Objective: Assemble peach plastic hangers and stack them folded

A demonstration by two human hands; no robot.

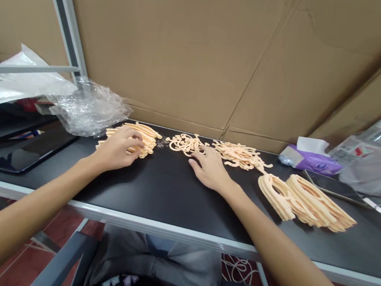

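My left hand (120, 148) rests at the near left side of a pile of long pale peach pieces (147, 134), its fingers curled but apart. Near the middle of the table, my right hand (210, 167) reaches the near edge of a heap of small curved peach pieces (184, 143), fingers spread. Just beyond that hand, to the right, is another heap of peach strips (242, 155). Farther right lie stacked peach pieces with oval openings (276, 194) and a larger stack beside them (320, 205). No piece can be made out in either hand.
The black table (164, 196) has a metal front edge. Crumpled clear plastic (90, 109) and a dark phone (33, 150) are at left. A purple tissue pack (313, 159) and another phone (334, 186) are at right. Cardboard (191, 42) stands behind.
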